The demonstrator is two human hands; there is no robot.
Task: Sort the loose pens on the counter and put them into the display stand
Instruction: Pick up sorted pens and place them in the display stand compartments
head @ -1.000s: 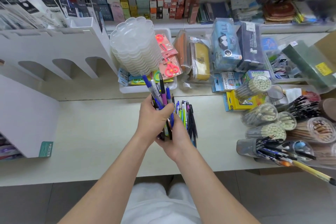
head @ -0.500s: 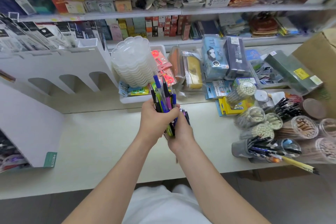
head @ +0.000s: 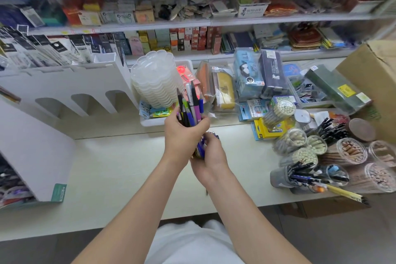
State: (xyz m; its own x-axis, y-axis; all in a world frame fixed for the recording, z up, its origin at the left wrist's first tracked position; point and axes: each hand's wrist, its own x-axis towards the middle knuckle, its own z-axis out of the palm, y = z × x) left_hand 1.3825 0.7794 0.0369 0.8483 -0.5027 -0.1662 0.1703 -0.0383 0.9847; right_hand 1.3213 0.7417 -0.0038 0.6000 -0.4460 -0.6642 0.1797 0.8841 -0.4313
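Observation:
A mixed bundle of pens (head: 191, 104), blue, purple, green, black and white, stands upright over the middle of the counter (head: 120, 165). My left hand (head: 182, 135) grips the bundle around its middle. My right hand (head: 211, 157) cups the lower ends from below and the right, fingers curled round them. The white display stand (head: 64, 90), with arched cut-outs, stands at the left along the back of the counter.
A stack of clear plastic palettes (head: 155, 78) in a white tray sits just behind the pens. Tubs of pencils and pens (head: 300, 141) crowd the right side. A cardboard box (head: 377, 83) is far right. Shelves of stationery fill the back.
The pens that lay on the counter by my right hand have been gathered into the bundle, and both hands have lifted it up and slightly away from me.

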